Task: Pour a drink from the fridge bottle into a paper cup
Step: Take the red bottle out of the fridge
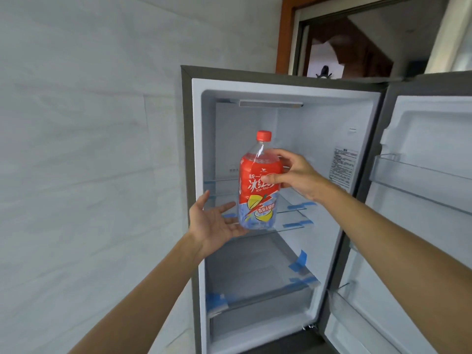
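Just in front of the open grey fridge (pixel 186 149), level with its glass shelves, I am holding a clear plastic ice-tea bottle (pixel 258 185) with a red-and-blue label and a red cap, upright. My right hand (pixel 296 175) is gripping its upper body, fingers (pixel 279 152) curling round the back and thumb lying across the label. My left hand (pixel 214 221) is lying open, palm up, at the base. I am judging it large, thin-walled and perhaps cold-slick; how full it is I cannot tell, so I am favouring a mid-label grip with support beneath.
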`<state>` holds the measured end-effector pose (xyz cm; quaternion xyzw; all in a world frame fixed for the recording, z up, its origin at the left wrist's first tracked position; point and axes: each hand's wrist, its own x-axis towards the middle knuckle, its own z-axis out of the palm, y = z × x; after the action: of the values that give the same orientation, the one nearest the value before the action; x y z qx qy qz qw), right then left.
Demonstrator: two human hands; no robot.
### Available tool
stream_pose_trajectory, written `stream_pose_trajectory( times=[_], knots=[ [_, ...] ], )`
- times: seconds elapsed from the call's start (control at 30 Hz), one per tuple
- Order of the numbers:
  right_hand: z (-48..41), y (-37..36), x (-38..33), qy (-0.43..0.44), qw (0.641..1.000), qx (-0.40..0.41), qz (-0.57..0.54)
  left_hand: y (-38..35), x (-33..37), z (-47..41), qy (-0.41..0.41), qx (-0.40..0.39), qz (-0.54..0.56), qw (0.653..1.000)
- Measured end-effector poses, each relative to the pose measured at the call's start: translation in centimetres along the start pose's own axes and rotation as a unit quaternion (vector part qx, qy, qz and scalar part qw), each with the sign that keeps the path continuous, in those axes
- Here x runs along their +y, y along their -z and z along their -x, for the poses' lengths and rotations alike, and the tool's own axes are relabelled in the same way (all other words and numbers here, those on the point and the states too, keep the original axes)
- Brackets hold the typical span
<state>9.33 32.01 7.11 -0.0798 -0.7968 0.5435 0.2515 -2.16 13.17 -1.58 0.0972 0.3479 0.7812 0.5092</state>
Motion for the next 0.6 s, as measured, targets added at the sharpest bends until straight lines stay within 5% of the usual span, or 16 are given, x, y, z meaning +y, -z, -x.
stream_pose_trajectory(
  times=[0.6],
  knots=[
    [13.7,2.4,-5.4,-0.033,0.983,0.159,0.083,-4.9,-5.3,4.5,0.099,-0.114,-0.040,0.988]
  ],
)
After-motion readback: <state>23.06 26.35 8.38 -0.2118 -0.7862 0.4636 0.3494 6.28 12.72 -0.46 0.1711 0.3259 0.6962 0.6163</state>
